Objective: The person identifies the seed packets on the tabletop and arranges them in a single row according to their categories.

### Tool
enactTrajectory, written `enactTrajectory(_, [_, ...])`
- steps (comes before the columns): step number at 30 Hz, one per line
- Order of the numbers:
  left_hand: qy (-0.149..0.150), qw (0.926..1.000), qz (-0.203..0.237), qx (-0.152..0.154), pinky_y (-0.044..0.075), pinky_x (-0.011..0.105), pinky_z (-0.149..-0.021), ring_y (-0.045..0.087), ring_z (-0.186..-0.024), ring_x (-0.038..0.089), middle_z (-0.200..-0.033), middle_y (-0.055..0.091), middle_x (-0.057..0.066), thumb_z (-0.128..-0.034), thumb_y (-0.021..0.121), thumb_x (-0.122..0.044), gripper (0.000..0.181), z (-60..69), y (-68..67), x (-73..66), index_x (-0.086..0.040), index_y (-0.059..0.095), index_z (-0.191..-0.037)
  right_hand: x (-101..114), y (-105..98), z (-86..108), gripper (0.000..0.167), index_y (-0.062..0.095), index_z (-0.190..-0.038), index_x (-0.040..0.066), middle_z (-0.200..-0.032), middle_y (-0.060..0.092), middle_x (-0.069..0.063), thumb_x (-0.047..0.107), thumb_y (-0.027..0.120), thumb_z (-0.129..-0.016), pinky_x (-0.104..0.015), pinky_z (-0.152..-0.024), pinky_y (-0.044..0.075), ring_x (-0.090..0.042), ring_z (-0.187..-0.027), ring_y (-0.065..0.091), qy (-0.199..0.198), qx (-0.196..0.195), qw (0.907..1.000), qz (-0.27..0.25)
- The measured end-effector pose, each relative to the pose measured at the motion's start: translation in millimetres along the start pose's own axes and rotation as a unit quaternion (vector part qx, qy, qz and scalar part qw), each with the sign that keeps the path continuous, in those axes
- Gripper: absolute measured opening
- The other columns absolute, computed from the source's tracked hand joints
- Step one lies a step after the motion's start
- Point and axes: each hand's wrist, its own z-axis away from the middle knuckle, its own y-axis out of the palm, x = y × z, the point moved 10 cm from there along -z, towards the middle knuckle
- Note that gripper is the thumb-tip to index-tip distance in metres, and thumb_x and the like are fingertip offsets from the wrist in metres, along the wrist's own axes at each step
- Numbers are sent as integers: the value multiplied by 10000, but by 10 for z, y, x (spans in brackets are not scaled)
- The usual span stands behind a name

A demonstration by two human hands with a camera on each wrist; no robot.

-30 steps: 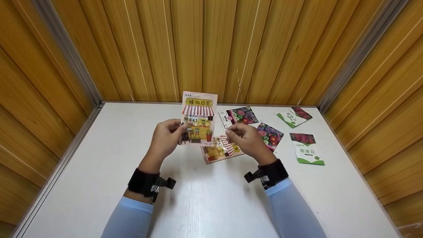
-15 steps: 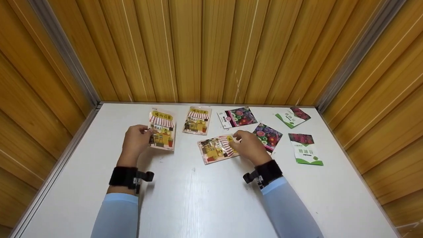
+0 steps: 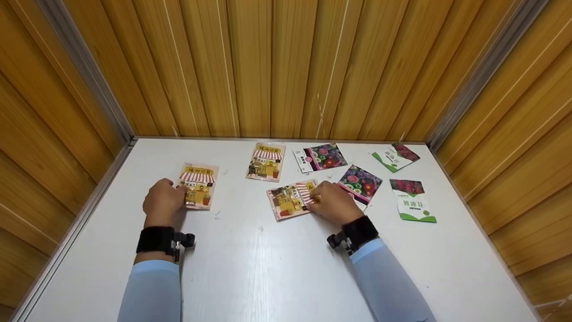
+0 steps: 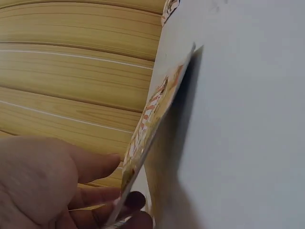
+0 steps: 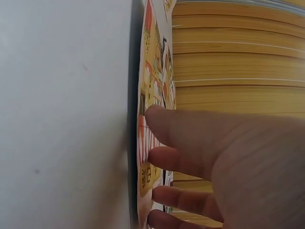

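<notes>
So my left hand has a pinch on the bottom corner of a striped-awning packet, thumb on the printed face and fingers behind it, and it's tilted up off the white table. Its yellow title sign is Chinese; I can make out 向日 in the middle, the rest is kinda soft. My right hand isn't gripping: fingers loosely spread, fingertips resting on the front of a second awning packet lying sideways, title end under my hand, with 日 readable up close. A third awning packet lies between and behind them. Two flower-photo packets have pink-and-black labels, and two green-and-white packets sit far right; the print on all four is too small to read.
</notes>
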Motion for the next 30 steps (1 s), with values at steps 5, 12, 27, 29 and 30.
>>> enactTrajectory(5, [385, 9975, -589, -98, 554, 649, -926, 611, -1188, 523, -1311, 624, 379, -1081, 709, -306, 628, 60, 68, -166, 116, 595, -1532, -11, -10, 10, 285, 866, -1217, 115, -1313, 765, -114, 328, 844, -1029, -536, -1074, 601, -360, -1232, 725, -33, -27, 10000, 42])
enactTrajectory(12, [1527, 9796, -1218, 480, 423, 849, -1121, 546, -1370, 522, -1516, 598, 323, -1067, 783, -306, 592, 189, 310, -558, -66, 642, -1589, -38, -24, 8, 294, 864, -1232, 119, -1310, 762, -103, 341, 827, -1044, -543, -1081, 598, -355, -1231, 727, -85, 48, 9999, 26])
enactTrajectory(27, [953, 9837, -1476, 379, 455, 829, -1024, 687, -1159, 565, -1243, 737, 390, -1047, 722, -101, 350, 145, 87, -120, 94, 725, -1338, -19, -6, -17, 264, 874, -1206, 110, -1278, 784, -107, 292, 825, -1021, -522, -1053, 615, -341, -1189, 745, -162, 79, 9998, 41])
enactTrajectory(29, [988, 9831, -1502, 347, 448, 848, -1022, 687, -1146, 571, -1217, 735, 395, -1018, 705, -35, 345, 186, 43, -86, 106, 716, -1332, -24, -2, -12, 270, 872, -1211, 109, -1285, 781, -108, 297, 826, -1024, -522, -1059, 612, -341, -1195, 742, -142, 95, 9999, 22])
enactTrajectory(30, [983, 9830, -1519, 319, 442, 861, -1036, 690, -1147, 569, -1215, 735, 395, -998, 699, -4, 355, 195, 24, -66, 106, 713, -1335, -23, -2, -12, 272, 871, -1212, 107, -1290, 780, -109, 298, 826, -1024, -522, -1064, 610, -341, -1200, 741, -130, 96, 9999, 13])
